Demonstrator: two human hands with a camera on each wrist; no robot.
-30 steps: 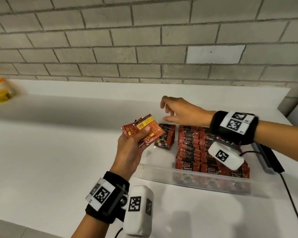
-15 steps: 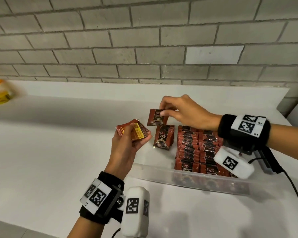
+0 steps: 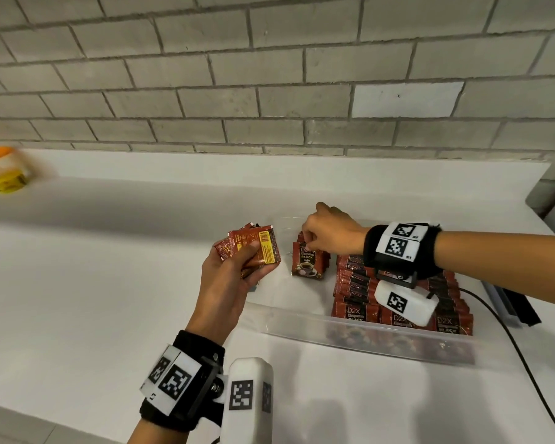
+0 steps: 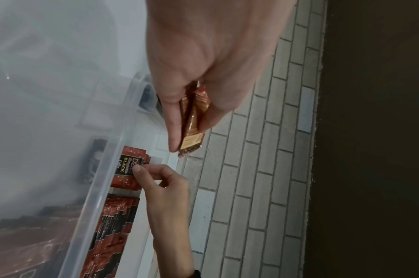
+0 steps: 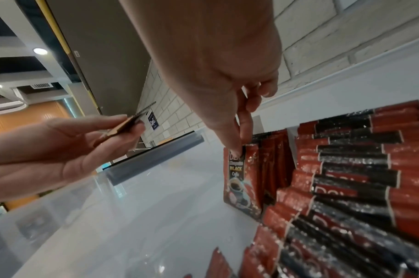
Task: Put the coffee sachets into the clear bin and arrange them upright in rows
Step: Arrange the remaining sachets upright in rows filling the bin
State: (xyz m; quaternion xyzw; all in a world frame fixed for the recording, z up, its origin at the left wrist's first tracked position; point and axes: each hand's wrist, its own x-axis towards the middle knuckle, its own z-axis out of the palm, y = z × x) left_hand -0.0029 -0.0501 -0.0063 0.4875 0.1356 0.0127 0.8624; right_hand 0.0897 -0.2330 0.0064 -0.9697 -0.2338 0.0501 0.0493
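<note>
On the white counter: a clear bin [image 3: 305,328] sits below a grey brick wall [image 3: 269,75].
Full rows: upright coffee sachets [image 3: 356,283] pack the bin's right part; the wrist camera [image 3: 404,302] covers some, and their lower halves blur behind the frosted near wall.
Short row: a few sachets [image 3: 308,261] stand upright at the far left of those rows, apart from them.
Right hand [image 3: 330,232]: fingertips [image 5: 234,146] pinch the top edge of the front sachet [image 5: 241,178] in that short row.
Left hand [image 3: 231,277]: grips a small stack of sachets [image 3: 253,248] just outside the bin's left end; their count is unclear.
Far left: an orange-lidded container [image 3: 0,168], blurred and cut off.
Right edge: a dark flat object [image 3: 513,302], partly hidden by the forearm.
</note>
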